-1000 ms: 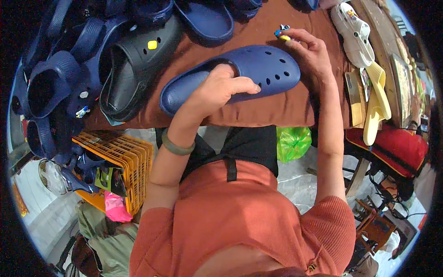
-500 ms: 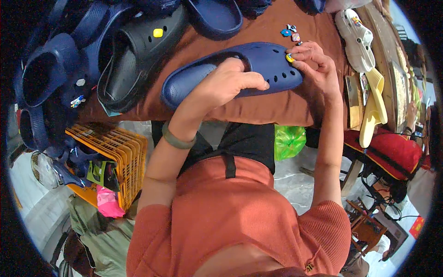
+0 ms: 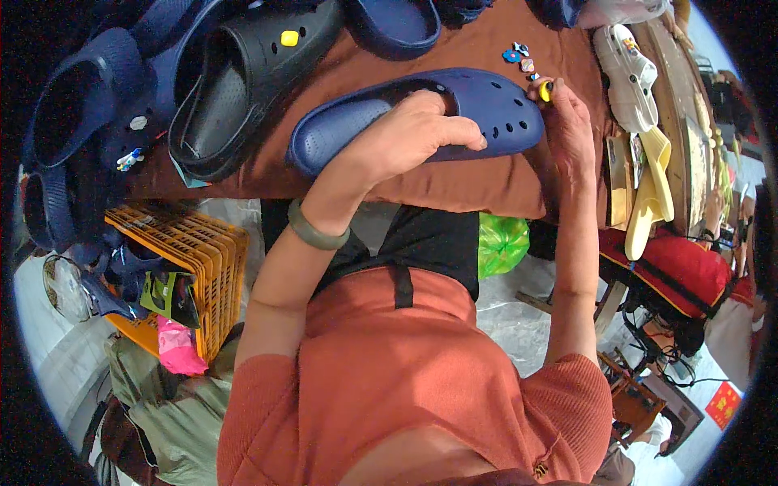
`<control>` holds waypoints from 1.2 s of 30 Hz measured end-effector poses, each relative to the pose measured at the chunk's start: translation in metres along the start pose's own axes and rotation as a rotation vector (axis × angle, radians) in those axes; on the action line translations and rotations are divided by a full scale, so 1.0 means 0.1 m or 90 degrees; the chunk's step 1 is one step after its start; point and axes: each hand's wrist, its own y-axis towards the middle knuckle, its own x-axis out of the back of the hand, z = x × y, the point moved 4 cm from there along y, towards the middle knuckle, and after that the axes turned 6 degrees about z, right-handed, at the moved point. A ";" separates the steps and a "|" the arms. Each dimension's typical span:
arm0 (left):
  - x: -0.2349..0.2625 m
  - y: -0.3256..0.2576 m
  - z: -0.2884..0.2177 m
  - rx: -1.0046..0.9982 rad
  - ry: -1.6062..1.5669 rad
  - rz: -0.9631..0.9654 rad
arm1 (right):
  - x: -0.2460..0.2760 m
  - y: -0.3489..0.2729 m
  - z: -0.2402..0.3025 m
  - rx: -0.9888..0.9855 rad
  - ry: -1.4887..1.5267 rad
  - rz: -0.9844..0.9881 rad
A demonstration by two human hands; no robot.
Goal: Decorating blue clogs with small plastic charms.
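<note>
A navy blue clog (image 3: 490,105) with round vent holes lies on its sole on the brown cloth, toe pointing right. My left hand (image 3: 413,138) grips it, with the fingers inside the opening, hidden under the upper, and the thumb on top by the holes. Just off the toe, my right hand (image 3: 572,125) pinches a small yellow shoe charm (image 3: 545,91) with a dark part on it. Several small charms (image 3: 519,57), some blue, lie on the cloth beyond the toe.
A black clog (image 3: 235,89) with a yellow charm and several navy clogs (image 3: 77,105) crowd the left side. At right are a white clog (image 3: 630,85) and a pale yellow slipper (image 3: 651,186). An orange crate (image 3: 219,275) stands below the cloth's edge at left.
My right hand has drawn the yellow charm off the clog's toe, out to the right, and turned it. My left hand keeps its hold on the clog. The whole view has shifted slightly.
</note>
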 end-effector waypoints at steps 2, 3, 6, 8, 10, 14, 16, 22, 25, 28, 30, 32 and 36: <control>0.00 0.00 0.04 0.047 -0.042 0.007 | 0.05 -0.01 0.02 0.019 -0.010 -0.011; 0.00 0.00 0.05 0.047 -0.043 0.006 | 0.09 -0.01 0.05 0.031 -0.053 -0.006; 0.00 0.00 0.06 0.067 -0.020 0.009 | 0.17 -0.05 0.08 0.090 -0.190 -0.028; 0.01 0.00 0.03 0.046 0.017 0.009 | 0.16 -0.08 0.10 0.137 -0.282 -0.052; 0.01 0.00 0.05 -0.008 0.049 0.004 | 0.04 -0.16 0.17 0.204 -0.497 -0.085; 0.01 -0.01 0.03 0.012 0.014 0.004 | -0.23 -0.26 0.28 0.386 -0.835 -0.048; 0.01 -0.01 0.01 0.079 -0.010 0.011 | -0.20 -0.28 0.31 0.396 -0.876 -0.024; 0.00 -0.07 -0.02 0.081 -0.023 -0.006 | -0.39 -0.46 0.39 0.405 -1.044 0.117; 0.00 -0.06 -0.02 0.103 -0.015 0.005 | -0.54 -0.51 0.34 0.461 -1.306 0.156; -0.03 -0.05 0.11 0.172 -0.061 0.022 | -0.70 -0.50 0.32 0.400 -1.456 0.218; -0.05 -0.04 0.14 0.185 -0.074 0.025 | -0.77 -0.48 0.30 0.392 -1.508 0.239; -0.05 -0.05 0.13 0.195 -0.002 0.014 | -0.82 -0.44 0.27 0.399 -1.606 0.315; -0.02 -0.09 0.12 0.182 -0.013 -0.002 | -0.89 -0.34 0.33 0.243 -1.555 0.398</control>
